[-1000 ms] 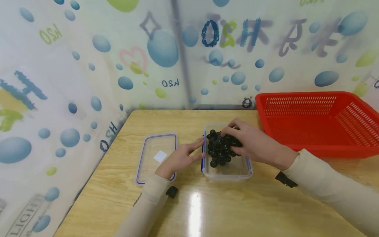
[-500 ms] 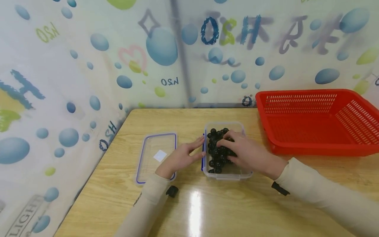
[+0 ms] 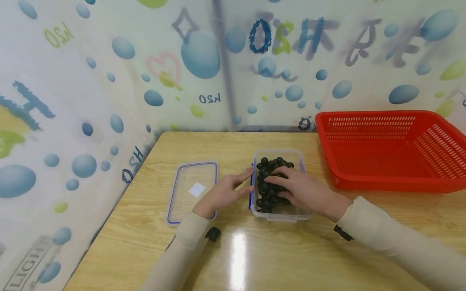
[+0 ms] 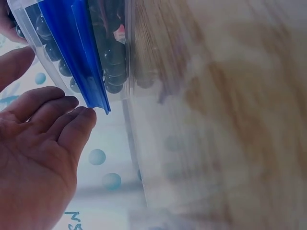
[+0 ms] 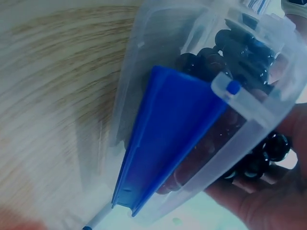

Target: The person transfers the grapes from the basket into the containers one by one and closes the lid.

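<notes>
A clear plastic food container with blue clips stands on the wooden table, its top off. Inside lies a bunch of dark, shiny grapes, spread along the left side and the back. My right hand reaches in from the right, fingers and thumb bent around grapes in the middle of the bunch. Part of the bunch is hidden under that hand. At the container's left wall, my left hand rests with straight fingers beside the blue clip; in the left wrist view its fingertips come right up to the clip.
The container's clear lid with a blue seal and a white square label lies on the table to the left, partly behind my left forearm. A red perforated basket stands at the back right, near the patterned wall.
My right hand has lowered the grapes further into the container and shifted slightly left and down. The bunch has spread along the container. My left hand stays at the wall.
</notes>
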Demonstrator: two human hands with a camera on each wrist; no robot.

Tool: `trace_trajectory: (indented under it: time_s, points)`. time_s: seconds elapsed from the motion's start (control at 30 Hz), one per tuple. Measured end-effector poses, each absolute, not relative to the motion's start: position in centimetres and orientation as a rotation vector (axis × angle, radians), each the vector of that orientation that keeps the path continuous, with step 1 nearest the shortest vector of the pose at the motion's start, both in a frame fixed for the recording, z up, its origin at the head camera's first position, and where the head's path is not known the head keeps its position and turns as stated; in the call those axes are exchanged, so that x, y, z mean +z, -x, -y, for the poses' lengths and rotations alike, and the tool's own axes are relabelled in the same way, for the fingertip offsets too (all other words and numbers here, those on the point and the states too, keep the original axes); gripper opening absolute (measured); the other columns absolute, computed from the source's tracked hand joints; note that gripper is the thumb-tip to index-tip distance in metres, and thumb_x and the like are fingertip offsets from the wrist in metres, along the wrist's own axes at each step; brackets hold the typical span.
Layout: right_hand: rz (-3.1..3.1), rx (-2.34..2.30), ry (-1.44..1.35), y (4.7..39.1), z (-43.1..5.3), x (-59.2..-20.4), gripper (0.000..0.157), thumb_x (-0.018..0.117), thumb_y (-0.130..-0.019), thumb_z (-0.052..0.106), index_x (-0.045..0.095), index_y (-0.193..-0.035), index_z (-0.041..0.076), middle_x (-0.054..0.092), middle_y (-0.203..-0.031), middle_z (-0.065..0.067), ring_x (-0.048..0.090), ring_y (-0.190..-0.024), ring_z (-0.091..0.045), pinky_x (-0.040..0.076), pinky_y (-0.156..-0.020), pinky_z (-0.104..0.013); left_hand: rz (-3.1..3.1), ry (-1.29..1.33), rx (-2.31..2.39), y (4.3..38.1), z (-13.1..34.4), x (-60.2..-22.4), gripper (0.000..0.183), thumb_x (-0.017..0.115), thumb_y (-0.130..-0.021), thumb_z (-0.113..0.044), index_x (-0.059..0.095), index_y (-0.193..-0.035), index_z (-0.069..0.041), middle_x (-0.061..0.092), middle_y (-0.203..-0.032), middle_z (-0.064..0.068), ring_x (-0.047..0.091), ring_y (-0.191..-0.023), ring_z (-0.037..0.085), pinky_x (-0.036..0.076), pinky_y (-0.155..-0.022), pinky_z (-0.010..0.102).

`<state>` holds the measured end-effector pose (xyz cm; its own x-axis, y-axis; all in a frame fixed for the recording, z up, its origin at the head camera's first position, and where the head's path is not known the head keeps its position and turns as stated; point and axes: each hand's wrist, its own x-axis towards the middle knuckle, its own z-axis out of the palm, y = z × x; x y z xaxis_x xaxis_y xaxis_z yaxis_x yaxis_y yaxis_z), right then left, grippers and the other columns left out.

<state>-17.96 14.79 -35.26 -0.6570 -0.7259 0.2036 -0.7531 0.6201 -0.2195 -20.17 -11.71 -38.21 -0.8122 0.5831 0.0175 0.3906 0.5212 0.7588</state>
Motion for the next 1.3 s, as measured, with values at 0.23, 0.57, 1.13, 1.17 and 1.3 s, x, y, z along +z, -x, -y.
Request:
trace_trajectory:
  time_s: [0.23, 0.57, 1.13, 1.17, 1.3]
  points:
    - [2.712, 0.433, -1.360, 17.8, -15.4, -35.6, 0.053, 0.074, -0.090, 0.017, 0.056, -0.140, 0.015, 0.052, -0.133, -0.014, 0.056, -0.115, -0.033, 0.052, -0.090, -0.048, -2.509, -0.767, 1.196, 20.1, 11.6, -38.5, 0.059, 0.059, -0.100, -0.030, 0.036, -0.151, -0.009, 0.029, -0.157, 0.004, 0.036, -0.138, 0.025, 0.033, -0.110, 0.037]
    - [2.831, 0.646, -1.423, 17.5, -16.3, -34.2, 0.042, 0.063, -0.097, 0.014, 0.058, -0.139, 0.012, 0.047, -0.148, -0.008, 0.045, -0.132, -0.032, 0.042, -0.102, -0.050, -2.519, -0.748, 1.198, 20.0, 11.4, -38.6, 0.057, 0.059, -0.101, -0.027, 0.037, -0.150, -0.008, 0.030, -0.155, 0.005, 0.038, -0.136, 0.025, 0.034, -0.109, 0.035]
    - [2.358, 0.395, -1.403, 18.2, -16.3, -36.9, 0.050, 0.081, -0.081, 0.020, 0.067, -0.126, 0.002, 0.061, -0.130, -0.017, 0.066, -0.106, -0.029, 0.058, -0.073, -0.034, -2.544, -0.792, 1.149, 20.4, 11.3, -38.2, 0.058, 0.056, -0.102, -0.030, 0.034, -0.152, -0.009, 0.029, -0.156, 0.007, 0.037, -0.137, 0.026, 0.031, -0.111, 0.038]
    - [2.364, 0.388, -1.406, 18.2, -16.4, -37.0, 0.050, 0.080, -0.083, 0.018, 0.065, -0.128, 0.001, 0.059, -0.132, -0.018, 0.065, -0.109, -0.030, 0.058, -0.073, -0.034, -2.545, -0.795, 1.145, 20.4, 11.3, -38.2, 0.058, 0.056, -0.102, -0.030, 0.034, -0.152, -0.009, 0.029, -0.156, 0.007, 0.036, -0.137, 0.026, 0.030, -0.111, 0.038]
    - [2.413, 0.395, -1.444, 18.0, -16.8, -37.1, 0.052, 0.077, -0.085, 0.008, 0.060, -0.134, -0.001, 0.052, -0.141, -0.018, 0.057, -0.121, -0.031, 0.057, -0.067, -0.028, -2.540, -0.784, 1.144, 20.4, 11.3, -38.0, 0.058, 0.056, -0.102, -0.029, 0.034, -0.152, -0.009, 0.029, -0.156, 0.005, 0.036, -0.137, 0.025, 0.030, -0.111, 0.037]
